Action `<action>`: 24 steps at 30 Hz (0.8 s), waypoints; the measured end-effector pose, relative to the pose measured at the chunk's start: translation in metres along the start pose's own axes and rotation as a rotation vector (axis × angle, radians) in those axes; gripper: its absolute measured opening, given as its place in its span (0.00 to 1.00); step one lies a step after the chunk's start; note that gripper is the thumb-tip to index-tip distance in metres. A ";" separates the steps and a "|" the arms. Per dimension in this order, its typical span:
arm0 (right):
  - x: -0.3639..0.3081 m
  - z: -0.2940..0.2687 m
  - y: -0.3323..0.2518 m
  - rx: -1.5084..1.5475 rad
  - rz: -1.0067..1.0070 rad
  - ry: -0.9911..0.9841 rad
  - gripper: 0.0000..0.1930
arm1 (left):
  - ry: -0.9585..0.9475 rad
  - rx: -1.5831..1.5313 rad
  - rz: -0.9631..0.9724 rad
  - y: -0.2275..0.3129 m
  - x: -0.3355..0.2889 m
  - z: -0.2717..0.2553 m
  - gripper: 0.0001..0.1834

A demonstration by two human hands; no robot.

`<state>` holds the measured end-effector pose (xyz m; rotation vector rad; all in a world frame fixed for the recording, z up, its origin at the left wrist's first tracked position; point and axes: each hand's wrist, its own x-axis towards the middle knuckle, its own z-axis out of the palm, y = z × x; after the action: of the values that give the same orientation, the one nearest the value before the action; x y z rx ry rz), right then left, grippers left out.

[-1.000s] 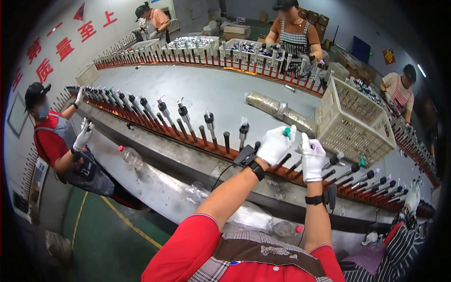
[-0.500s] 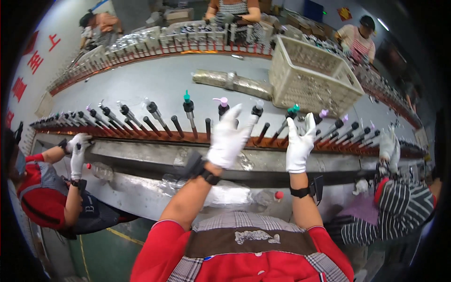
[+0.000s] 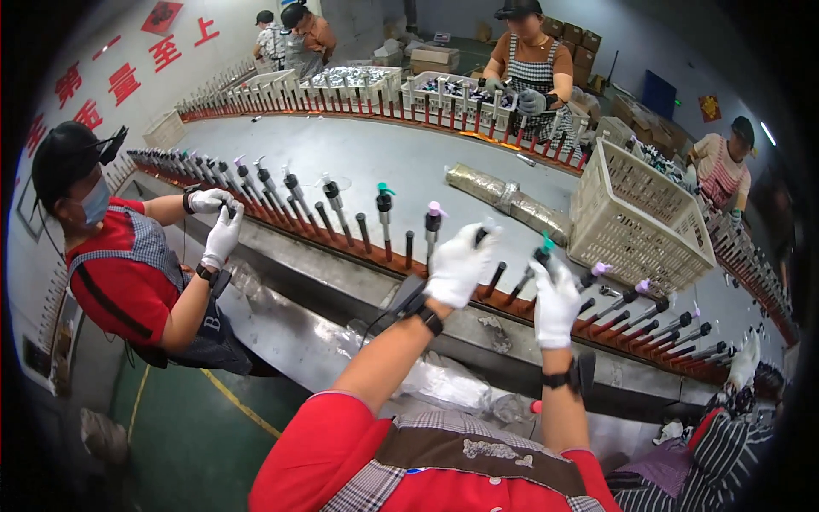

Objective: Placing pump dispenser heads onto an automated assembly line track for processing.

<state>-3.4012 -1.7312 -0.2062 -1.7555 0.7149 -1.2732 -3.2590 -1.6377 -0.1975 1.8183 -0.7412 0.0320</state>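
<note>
My left hand, in a white glove, is closed around a dark pump head with a clear top. Its fingers hide most of the pump's collar. Just to the right, my gloved right hand has its thumb and fingers apart, reaching up to a pump head with a green nozzle and black collar. That pump stands on a rod in the row. Left of my left hand, a lilac-topped pump head and another green-topped one sit on their rods.
A foil-like taped bundle and a cream crate lie beyond the row. Bare dark rods stand between pumps. A co-worker works at left; a striped sleeve shows at right. Clear plastic bags lie below my arms.
The view has swung left. My left hand's fingers have closed round the clear-topped pump head. My right hand's fingertips are still beside the green-topped pump.
</note>
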 end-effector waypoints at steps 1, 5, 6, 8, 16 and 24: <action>-0.016 -0.017 0.013 -0.012 0.033 -0.020 0.08 | -0.008 0.065 -0.026 -0.016 -0.007 -0.008 0.21; -0.068 -0.078 0.055 0.047 0.225 0.101 0.07 | -0.116 -0.018 -0.035 -0.037 -0.038 -0.031 0.12; -0.068 -0.085 0.059 0.070 0.181 0.156 0.08 | -0.108 -0.170 -0.025 -0.036 -0.041 -0.028 0.09; -0.050 -0.096 0.051 0.038 0.154 0.323 0.16 | -0.094 -0.236 0.043 -0.001 -0.040 -0.012 0.14; 0.055 -0.029 0.038 0.276 0.247 0.040 0.08 | -0.188 -0.515 0.063 0.022 0.001 0.108 0.20; 0.036 -0.008 0.005 -0.216 0.166 -0.012 0.14 | -0.097 -0.155 0.107 0.004 0.010 0.054 0.15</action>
<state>-3.3968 -1.7653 -0.1930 -1.8293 1.0009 -1.1058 -3.2705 -1.6902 -0.2112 1.6403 -0.8848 -0.0431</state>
